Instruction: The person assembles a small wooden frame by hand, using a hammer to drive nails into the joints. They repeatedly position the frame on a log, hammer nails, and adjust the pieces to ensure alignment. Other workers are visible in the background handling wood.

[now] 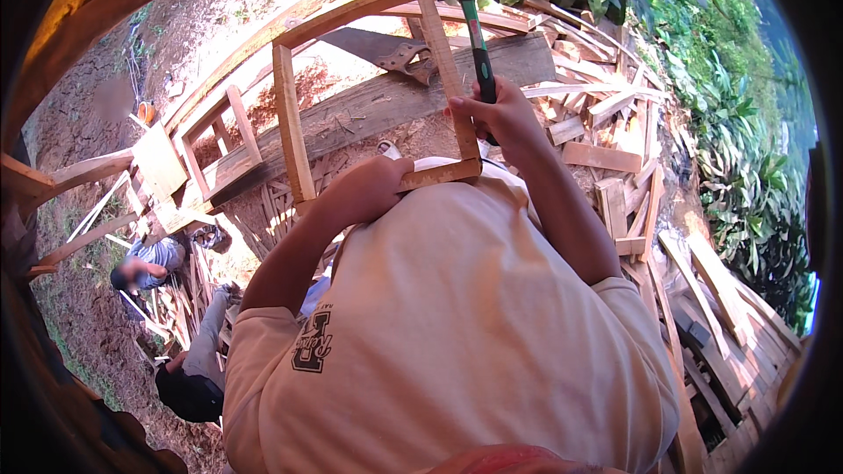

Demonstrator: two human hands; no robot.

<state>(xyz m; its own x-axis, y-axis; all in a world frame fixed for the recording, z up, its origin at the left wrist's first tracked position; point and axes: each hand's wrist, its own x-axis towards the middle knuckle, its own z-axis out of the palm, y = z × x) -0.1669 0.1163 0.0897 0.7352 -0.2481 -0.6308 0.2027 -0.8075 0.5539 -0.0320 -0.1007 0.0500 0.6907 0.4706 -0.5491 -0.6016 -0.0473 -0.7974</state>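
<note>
My right hand (pixel 512 125) is wrapped round the black grip of a claw hammer (pixel 474 28). Its green shaft stands up past the hand, with the steel head at the top. A rectangular wooden frame (pixel 291 123) is held against my body, its near rail at my shirt. My left hand (pixel 369 189) is closed on that near rail, towards its left part. The hammer is beside the frame's right-hand bar, and my right thumb lies close to that bar. A hand saw (pixel 384 53) with a wooden handle rests beyond, seen through the frame.
A wide weathered plank (pixel 351 118) runs across beneath the saw. A smaller wooden frame (pixel 244 123) leans on its left end. Scrap timber (pixel 604 156) is piled at the right. Two people, one in a blue top (pixel 161 254), are low at the left. Leafy plants (pixel 746 145) grow at far right.
</note>
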